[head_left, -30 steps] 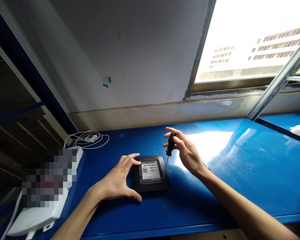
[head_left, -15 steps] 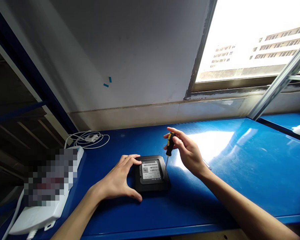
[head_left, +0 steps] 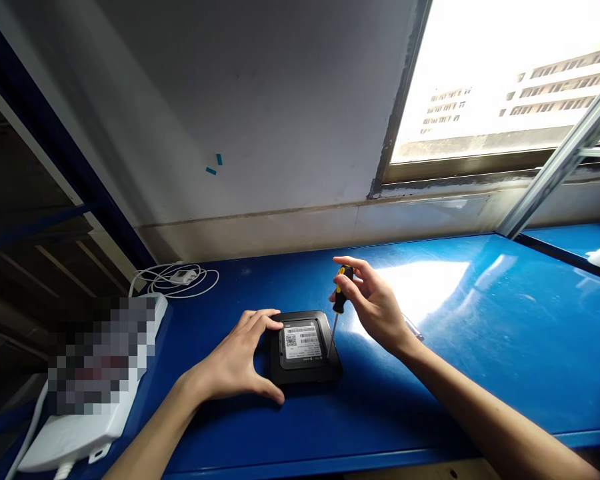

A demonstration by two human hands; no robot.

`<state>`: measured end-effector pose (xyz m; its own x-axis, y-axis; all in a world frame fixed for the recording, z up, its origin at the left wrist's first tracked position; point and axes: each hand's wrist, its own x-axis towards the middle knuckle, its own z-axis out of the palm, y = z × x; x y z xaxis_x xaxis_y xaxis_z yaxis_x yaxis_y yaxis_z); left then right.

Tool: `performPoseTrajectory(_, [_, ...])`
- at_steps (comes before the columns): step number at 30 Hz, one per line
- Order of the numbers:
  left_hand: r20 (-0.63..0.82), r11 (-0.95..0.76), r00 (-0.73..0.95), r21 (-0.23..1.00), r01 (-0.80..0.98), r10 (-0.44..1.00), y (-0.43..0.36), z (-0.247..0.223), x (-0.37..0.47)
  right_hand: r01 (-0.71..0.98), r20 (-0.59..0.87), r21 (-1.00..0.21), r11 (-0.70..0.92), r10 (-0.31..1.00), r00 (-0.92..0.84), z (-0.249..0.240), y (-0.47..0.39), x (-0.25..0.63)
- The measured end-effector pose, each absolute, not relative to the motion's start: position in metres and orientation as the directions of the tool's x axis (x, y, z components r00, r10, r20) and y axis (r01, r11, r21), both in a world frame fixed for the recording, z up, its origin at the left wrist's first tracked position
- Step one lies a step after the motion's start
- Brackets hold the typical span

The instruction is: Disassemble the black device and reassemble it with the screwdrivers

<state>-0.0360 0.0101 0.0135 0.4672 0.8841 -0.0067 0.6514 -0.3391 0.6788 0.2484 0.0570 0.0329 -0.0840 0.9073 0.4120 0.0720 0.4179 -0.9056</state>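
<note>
A flat black square device (head_left: 303, 371) lies on the blue table, its upper face bearing a white label (head_left: 303, 343) with a square code. My left hand (head_left: 237, 360) braces its left side, fingers on the far left corner and thumb by the near left corner. In my right hand (head_left: 373, 303) is a screwdriver (head_left: 340, 305) with a black and yellow handle, gripped between thumb and fingers. Its shaft slants down to the right edge of the label recess. Whether the tip sits in a screw is too small to tell.
At the left stands a white power strip (head_left: 80, 433), its top partly pixelated. A coiled white cable (head_left: 200, 283) with a plug lies behind it. Beyond my right wrist is a thin clear object (head_left: 414, 328). The blue tabletop (head_left: 480, 360) runs back to the wall.
The fingers of my right hand have shifted round the screwdriver handle, which has turned a little. The device and my left hand stay put.
</note>
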Motion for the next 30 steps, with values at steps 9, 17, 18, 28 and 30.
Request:
performPoseTrajectory(9, [0.008, -0.343, 0.466, 0.689, 0.639, 0.885, 0.01, 0.014, -0.036, 0.092, 0.446, -0.887, 0.453, 0.891, -0.089, 0.029, 0.06, 0.249])
performPoseTrajectory(17, [-0.008, -0.338, 0.466, 0.676, 0.655, 0.885, 0.009, 0.016, -0.034, 0.246, 0.504, -0.838, 0.487, 0.864, 0.006, 0.022, 0.061, 0.246])
performPoseTrajectory(18, [-0.011, -0.339, 0.468, 0.675, 0.656, 0.884, 0.009, 0.016, -0.034, 0.238, 0.506, -0.839, 0.489, 0.862, 0.014, 0.023, 0.061, 0.247])
performPoseTrajectory(28, [-0.031, -0.324, 0.464, 0.675, 0.663, 0.885, 0.008, 0.018, -0.033, 0.169, 0.54, -0.835, 0.524, 0.839, 0.07, 0.028, 0.062, 0.247])
performPoseTrajectory(30, [-0.037, -0.321, 0.463, 0.67, 0.669, 0.886, 0.008, 0.019, -0.033, 0.144, 0.536, -0.839, 0.524, 0.841, 0.065, 0.028, 0.063, 0.247])
